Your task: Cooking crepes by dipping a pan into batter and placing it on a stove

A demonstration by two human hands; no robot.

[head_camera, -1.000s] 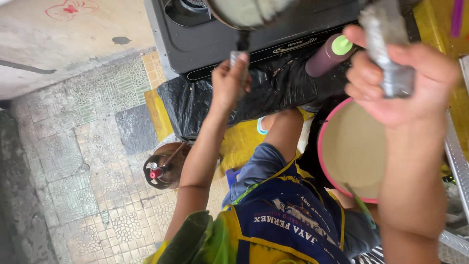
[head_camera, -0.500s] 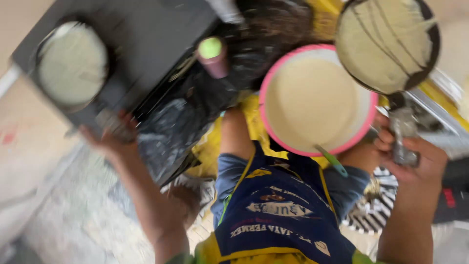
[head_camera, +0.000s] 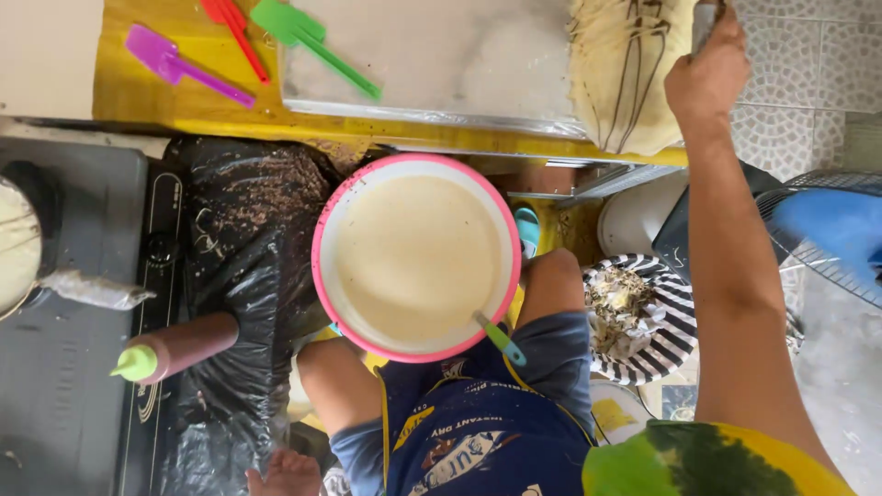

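Observation:
My right hand [head_camera: 707, 73] is raised at the top right, closed around a grey foil-wrapped pan handle. Right beside it a pale crepe with brown streaks [head_camera: 629, 73] hangs over the edge of a foil-lined tray [head_camera: 432, 64]. My left hand [head_camera: 285, 473] is low at the bottom edge, fingers apart, holding nothing, next to black plastic sheeting [head_camera: 248, 239]. A pink-rimmed bowl of pale batter [head_camera: 413, 257] rests on my lap, with a teal ladle handle [head_camera: 501, 338] sticking out of it.
A black stove [head_camera: 83, 367] at the left carries another pan [head_camera: 14, 248] with a foil-wrapped handle. A brown squeeze bottle with a green cap [head_camera: 175, 349] lies beside it. Purple [head_camera: 179, 64], red [head_camera: 234, 32] and green [head_camera: 312, 46] spatulas lie on the yellow board. A striped plate [head_camera: 643, 317] and blue fan [head_camera: 827, 230] stand at the right.
My right hand has carried the pan from above the bowl to the tray, where the crepe now lies. My left hand has left the stove and dropped to my side.

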